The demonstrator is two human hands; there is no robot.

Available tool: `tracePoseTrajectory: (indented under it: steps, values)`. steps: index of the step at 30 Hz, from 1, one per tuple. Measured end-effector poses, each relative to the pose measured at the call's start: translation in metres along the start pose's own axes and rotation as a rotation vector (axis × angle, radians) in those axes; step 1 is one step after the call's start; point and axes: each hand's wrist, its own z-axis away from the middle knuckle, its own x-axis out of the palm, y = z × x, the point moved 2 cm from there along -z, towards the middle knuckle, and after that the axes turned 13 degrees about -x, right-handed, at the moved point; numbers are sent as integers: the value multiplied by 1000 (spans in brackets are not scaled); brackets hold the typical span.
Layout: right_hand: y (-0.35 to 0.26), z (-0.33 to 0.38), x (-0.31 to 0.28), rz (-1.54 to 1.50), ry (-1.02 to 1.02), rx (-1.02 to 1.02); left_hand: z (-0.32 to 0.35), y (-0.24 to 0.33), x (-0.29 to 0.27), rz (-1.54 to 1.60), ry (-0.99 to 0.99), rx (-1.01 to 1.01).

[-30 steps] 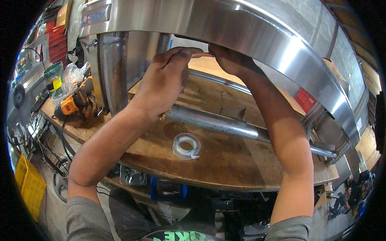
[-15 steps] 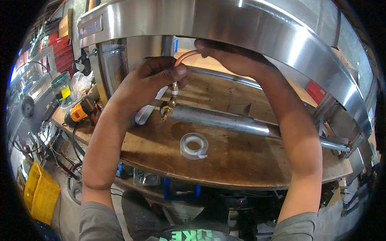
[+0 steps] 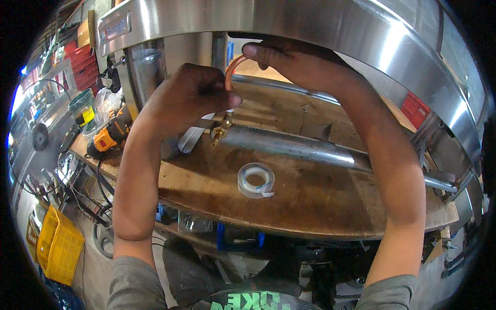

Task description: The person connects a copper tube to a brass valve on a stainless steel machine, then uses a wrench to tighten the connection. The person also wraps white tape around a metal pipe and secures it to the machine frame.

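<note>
Presently, both my hands are at the copper pipe, above the left half of the surface (image 3: 320,206), toward its back edge. My left hand (image 3: 192,98) pinches the pipe (image 3: 229,80) at its lower part, the thumb on the near side and the fingers curled round behind. My right hand (image 3: 294,64) is at the pipe's bent upper end, the thumb against it; its fingers lie in shade beneath the steel frame (image 3: 289,18), so whether they close on the pipe I cannot tell.

Directly below my left thumb, a brass fitting (image 3: 222,129) sits at the left end of a steel tube (image 3: 294,147). The tube runs toward the right end of the surface, set back from the front edge. A pale strip (image 3: 191,139) lies tilted just left of the fitting.

A roll of tape (image 3: 243,182) lies flat between the tube and the front edge, its loose end pointing right. At the left end of the surface I note an orange and black drill (image 3: 106,140), with a green jar (image 3: 81,108) and a clear bag (image 3: 107,99) beyond it. Below the front edge is a blue bin (image 3: 221,236); a yellow crate (image 3: 62,248) stands on the floor, lower left.
</note>
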Motion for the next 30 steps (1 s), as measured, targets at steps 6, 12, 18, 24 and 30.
tracePoseTrajectory:
  steps: [6, 12, 18, 24, 30]
  values:
    - [-1, 0, -2, 20, 0, -3, -1, -3, 6, 278, -193, 116]
    - [-1, 1, -2, -50, -40, 18, -1, 3, 8, 272, -17, 158]
    - [-1, 3, -2, -75, -10, 14, 1, 4, 3, 347, -101, 81]
    - [-8, 6, -2, -46, 50, 20, -1, -1, 2, 440, -221, 100]
    - [-11, 9, -1, -91, -4, 4, -7, -9, 5, 292, -131, 140]
